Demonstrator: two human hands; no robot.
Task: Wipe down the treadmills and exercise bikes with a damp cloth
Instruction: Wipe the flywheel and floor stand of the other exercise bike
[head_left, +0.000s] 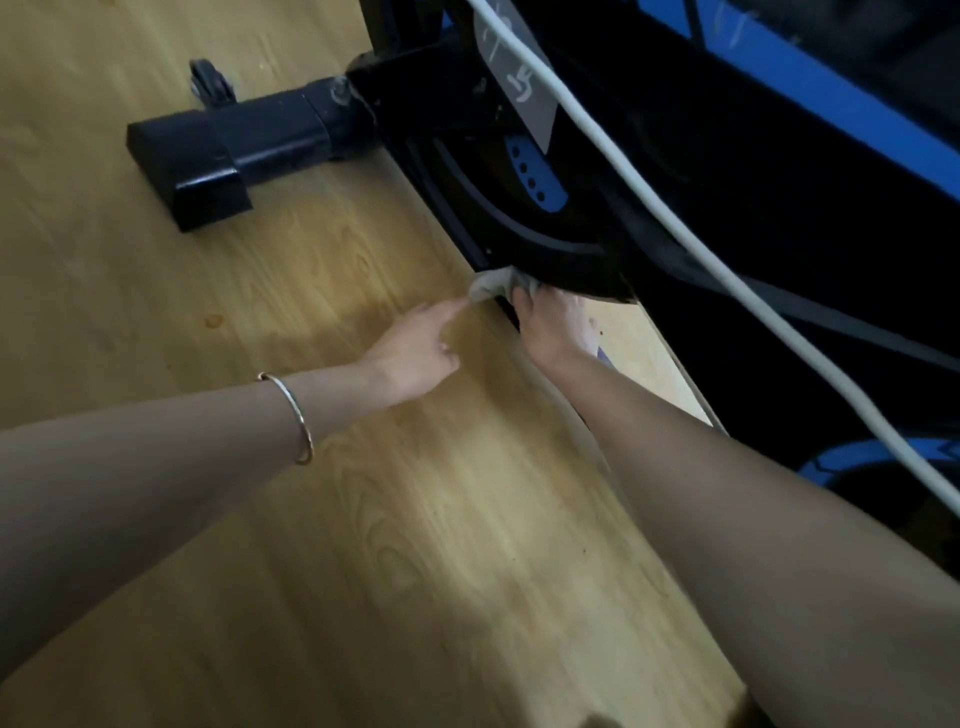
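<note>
My right hand (550, 322) clamps a crumpled white cloth (491, 286) to the black bike housing (519, 228); my left hand (415, 353) hovers alongside, unclenched.

Honestly the floor (363, 545) is pale wood-grain planks with a soft sheen. The bike (519, 228) looks like glossy black plastic, its base bar (270, 130) shiny black too. The cloth (485, 286) is soft pale fabric, cable (623, 161) smooth white, bangle (298, 415) thin polished metal.
</note>
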